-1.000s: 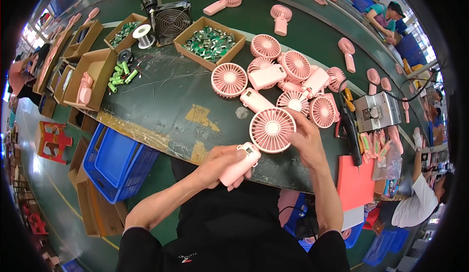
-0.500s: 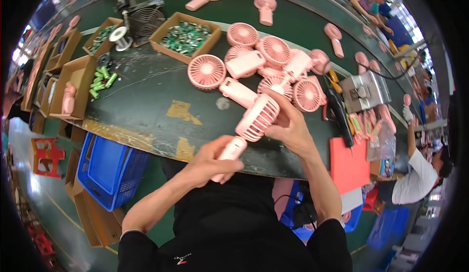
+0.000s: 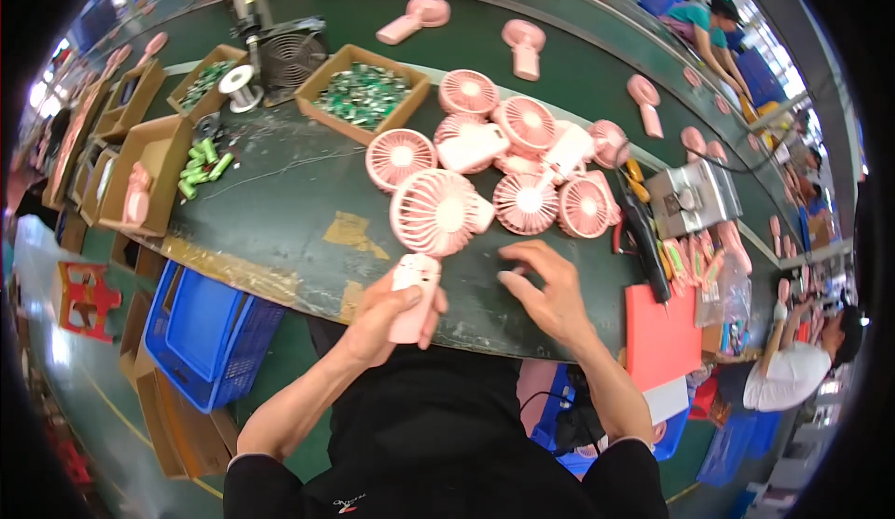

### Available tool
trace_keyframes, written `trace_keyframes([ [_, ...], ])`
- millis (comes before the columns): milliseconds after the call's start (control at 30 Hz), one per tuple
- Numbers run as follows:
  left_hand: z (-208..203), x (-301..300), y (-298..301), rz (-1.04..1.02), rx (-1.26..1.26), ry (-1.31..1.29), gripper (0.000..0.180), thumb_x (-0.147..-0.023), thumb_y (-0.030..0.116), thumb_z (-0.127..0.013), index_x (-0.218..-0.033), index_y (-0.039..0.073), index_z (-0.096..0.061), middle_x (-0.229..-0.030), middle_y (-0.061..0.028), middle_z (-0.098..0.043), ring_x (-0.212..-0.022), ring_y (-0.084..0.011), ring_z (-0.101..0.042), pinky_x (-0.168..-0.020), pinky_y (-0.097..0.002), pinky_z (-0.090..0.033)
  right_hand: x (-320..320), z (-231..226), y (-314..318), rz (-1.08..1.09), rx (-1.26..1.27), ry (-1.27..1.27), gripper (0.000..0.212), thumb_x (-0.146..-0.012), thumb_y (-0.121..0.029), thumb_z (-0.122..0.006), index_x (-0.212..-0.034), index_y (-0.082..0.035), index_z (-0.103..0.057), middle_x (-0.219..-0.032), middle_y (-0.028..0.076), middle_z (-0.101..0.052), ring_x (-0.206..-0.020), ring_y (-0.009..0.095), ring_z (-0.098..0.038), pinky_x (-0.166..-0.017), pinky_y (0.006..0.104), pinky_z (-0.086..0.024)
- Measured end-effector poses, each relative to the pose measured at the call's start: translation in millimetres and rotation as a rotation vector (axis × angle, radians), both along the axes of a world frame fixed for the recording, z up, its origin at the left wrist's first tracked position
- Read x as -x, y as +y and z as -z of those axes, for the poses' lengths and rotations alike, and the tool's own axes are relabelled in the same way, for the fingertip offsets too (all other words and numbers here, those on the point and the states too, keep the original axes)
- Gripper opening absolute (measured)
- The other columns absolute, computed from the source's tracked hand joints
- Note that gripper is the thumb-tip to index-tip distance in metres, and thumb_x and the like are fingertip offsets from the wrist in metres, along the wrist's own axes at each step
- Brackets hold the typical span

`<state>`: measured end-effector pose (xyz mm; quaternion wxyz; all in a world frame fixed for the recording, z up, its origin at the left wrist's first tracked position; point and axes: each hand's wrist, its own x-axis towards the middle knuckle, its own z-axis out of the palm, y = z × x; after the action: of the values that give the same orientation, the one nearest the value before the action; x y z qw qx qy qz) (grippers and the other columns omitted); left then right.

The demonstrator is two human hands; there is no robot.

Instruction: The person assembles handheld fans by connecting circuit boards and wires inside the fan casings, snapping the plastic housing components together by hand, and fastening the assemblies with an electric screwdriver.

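Observation:
In my left hand (image 3: 378, 318) is a pink handheld fan (image 3: 438, 213), gripped by its handle with the round grille pointing away from me. My thumb lies along the handle's face. My right hand (image 3: 548, 288) is off the fan, over the bench to its right, with fingers apart and nothing in them. Just beyond both hands lies a heap of pink fans (image 3: 527, 123), some grille up, others showing their handles. The held fan's head covers part of another fan behind it.
Left on the bench are a carton of green circuit boards (image 3: 362, 90), green battery cells (image 3: 202, 166) and a solder spool (image 3: 241, 88). To the right lie a black electric screwdriver (image 3: 645, 244), a metal fixture (image 3: 695, 188) and a red sheet (image 3: 662, 332). Fans ride a green conveyor (image 3: 583, 62) beyond.
My right hand has let go of the fan and opened. The left hand has turned the fan so its grille faces up, moving it slightly left.

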<state>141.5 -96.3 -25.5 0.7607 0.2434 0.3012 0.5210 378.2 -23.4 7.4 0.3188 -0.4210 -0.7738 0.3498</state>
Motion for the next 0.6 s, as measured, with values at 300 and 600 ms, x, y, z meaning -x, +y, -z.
trace_keyframes([
  [300, -8, -7, 4, 0.146, -0.056, -0.123, 0.042, -0.085, 0.011, -0.060, -0.122, 0.002, -0.044, -0.098, -0.0177, -0.061, -0.059, -0.0175, -0.057, -0.051, -0.0305, -0.049, 5, -13, 1, 0.120, 0.451, 0.310, 0.033, -0.088, -0.005, -0.062, -0.119, 0.007, -0.057, -0.109, 0.014, -0.064, -0.091, 0.018, -0.064, -0.071, 0.0298, -0.053],
  [600, -6, -21, 8, 0.253, -0.004, -0.248, 0.046, -0.086, 0.017, -0.064, -0.124, -0.001, -0.045, -0.094, -0.0164, -0.061, -0.056, -0.0170, -0.056, -0.044, -0.0300, -0.046, 18, -23, 18, 0.033, 0.520, 0.493, 0.059, -0.089, -0.012, -0.066, -0.139, 0.006, -0.039, -0.121, 0.017, -0.059, -0.097, 0.018, -0.062, -0.069, 0.0303, -0.055],
])
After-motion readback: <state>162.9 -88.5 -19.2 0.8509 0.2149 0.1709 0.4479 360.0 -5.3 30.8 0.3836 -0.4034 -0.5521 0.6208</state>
